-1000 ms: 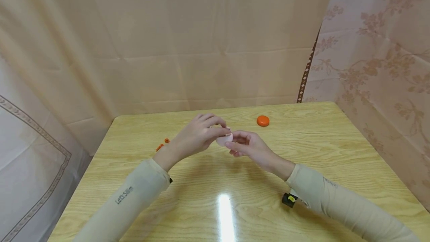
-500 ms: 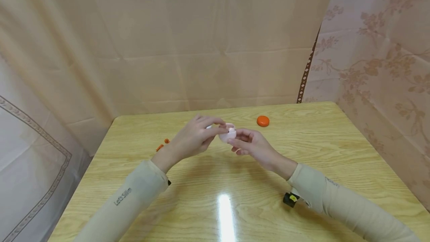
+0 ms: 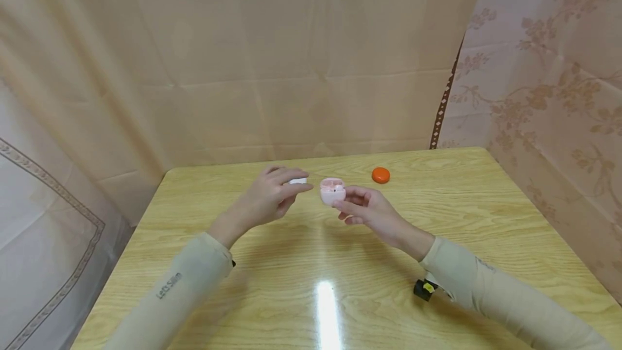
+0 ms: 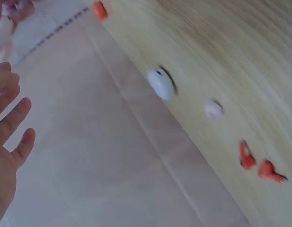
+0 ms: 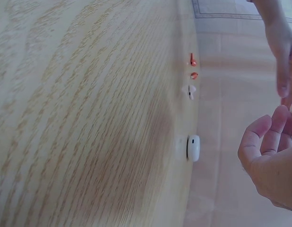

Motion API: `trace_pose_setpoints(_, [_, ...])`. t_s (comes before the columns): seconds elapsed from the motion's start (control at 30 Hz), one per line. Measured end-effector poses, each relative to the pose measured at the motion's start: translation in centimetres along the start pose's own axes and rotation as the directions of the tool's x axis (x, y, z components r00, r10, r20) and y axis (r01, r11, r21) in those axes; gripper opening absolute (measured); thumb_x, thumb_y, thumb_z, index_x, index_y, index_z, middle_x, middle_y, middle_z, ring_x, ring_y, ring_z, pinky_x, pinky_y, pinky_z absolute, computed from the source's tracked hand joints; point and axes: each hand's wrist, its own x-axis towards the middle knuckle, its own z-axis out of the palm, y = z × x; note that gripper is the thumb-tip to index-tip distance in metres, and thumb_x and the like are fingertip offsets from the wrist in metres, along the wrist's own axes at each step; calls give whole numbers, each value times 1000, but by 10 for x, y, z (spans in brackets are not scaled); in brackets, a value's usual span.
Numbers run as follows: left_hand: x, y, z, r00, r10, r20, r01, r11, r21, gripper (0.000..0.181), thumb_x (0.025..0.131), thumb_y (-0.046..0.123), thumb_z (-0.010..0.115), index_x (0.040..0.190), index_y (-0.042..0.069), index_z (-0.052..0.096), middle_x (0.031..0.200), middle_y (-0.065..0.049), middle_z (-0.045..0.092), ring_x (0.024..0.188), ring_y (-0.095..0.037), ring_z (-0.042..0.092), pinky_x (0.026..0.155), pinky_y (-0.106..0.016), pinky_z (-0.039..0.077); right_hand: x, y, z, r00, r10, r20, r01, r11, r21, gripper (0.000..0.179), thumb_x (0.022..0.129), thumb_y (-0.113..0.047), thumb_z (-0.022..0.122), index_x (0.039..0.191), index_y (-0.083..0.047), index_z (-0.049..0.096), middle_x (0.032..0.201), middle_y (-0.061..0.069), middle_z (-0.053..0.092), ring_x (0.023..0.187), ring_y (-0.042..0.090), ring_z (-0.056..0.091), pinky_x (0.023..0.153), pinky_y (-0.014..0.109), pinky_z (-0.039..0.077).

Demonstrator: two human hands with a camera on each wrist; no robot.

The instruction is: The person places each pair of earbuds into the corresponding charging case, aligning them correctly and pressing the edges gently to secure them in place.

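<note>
My right hand (image 3: pixel 371 212) holds a pink earbud case (image 3: pixel 331 197) above the table, thumb at its front. The case's lid is raised, and a pink earbud (image 3: pixel 339 188) shows in its right side. To the left, my left hand (image 3: pixel 259 199) is apart from the case, its fingers extended and holding nothing. Behind those fingers in the head view, a white earbud case (image 3: pixel 298 181) shows; the left wrist view has it lying on the table. Another pink earbud (image 4: pixel 213 109) lies near it, hidden in the head view by my left hand.
Two orange earbuds (image 4: pixel 246 161) lie beyond the loose pink one along the table's far side. A round orange case (image 3: pixel 381 175) sits toward the back right. Curtains hang behind the wooden table (image 3: pixel 437 199). A small black camera (image 3: pixel 424 288) hangs under my right wrist.
My left hand has drawn back leftward from the pink case, its fingertips leaving the earbud there. The case has shifted slightly in my right hand's hold, showing its raised lid.
</note>
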Motion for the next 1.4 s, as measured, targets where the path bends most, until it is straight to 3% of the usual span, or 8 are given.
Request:
trace_pose_setpoints(0.2, [-22,-19,3,996,-78,52,76,996,36,34,84,-1,78,115,12,75,122,-14,71,117,-36,65,96,-62,47,-1,1,-1,1000,5,-6,-5,1000,10,39,98,-17,70,130,1,58,109,8,69,89,19,66,80,32,58])
trace_pose_setpoints(0.4, [-41,-27,6,973,-182,140,177,983,47,26,90,8,77,116,8,76,118,-15,72,114,-35,66,94,-59,49,0,3,-2,1000,7,-16,-7,1000,16,37,98,-18,70,128,0,59,108,7,68,89,18,66,80,33,58])
trace_pose_setpoints(0.47, [-47,-29,8,956,-220,195,211,975,64,27,90,9,77,116,8,76,118,-14,72,111,-34,67,91,-58,50,0,3,-2,1000,6,-19,-6,1000,17,37,98,-18,70,128,0,59,108,7,68,89,18,66,80,33,58])
trace_pose_setpoints(0.67, [-65,-36,19,879,-326,349,296,945,137,29,90,8,75,119,8,75,121,-13,71,109,-33,68,86,-57,52,1,5,-4,1000,10,-15,-10,1000,15,38,98,-18,71,129,0,59,108,7,70,90,19,67,85,38,57])
trace_pose_setpoints(0.87, [-78,-42,33,847,-368,385,325,930,173,28,90,3,72,118,8,75,117,-13,72,106,-33,69,85,-61,53,1,5,-6,1000,11,-17,-11,1000,7,39,98,-19,71,130,0,58,109,7,70,91,19,66,86,40,57])
trace_pose_setpoints(0.97, [-82,-44,37,837,-373,400,325,927,186,29,90,1,70,118,8,74,114,-13,73,102,-32,70,83,-60,53,1,6,-6,1000,14,-16,-14,1000,11,39,98,-19,71,130,0,58,109,7,70,91,19,66,86,40,57])
trace_pose_setpoints(1.33, [-86,-49,40,830,-414,375,386,910,151,20,89,-2,74,104,9,77,100,-12,72,88,-34,71,75,-59,56,1,5,-5,999,16,-30,-15,1000,27,37,98,-18,70,128,0,59,107,6,70,91,18,66,86,39,57])
trace_pose_setpoints(1.4, [-85,-50,39,820,-421,387,395,906,150,19,89,-3,73,102,11,77,95,-9,71,82,-31,71,71,-58,56,1,5,-6,999,15,-30,-14,1000,26,36,98,-18,70,128,0,59,107,6,70,91,18,66,86,40,57])
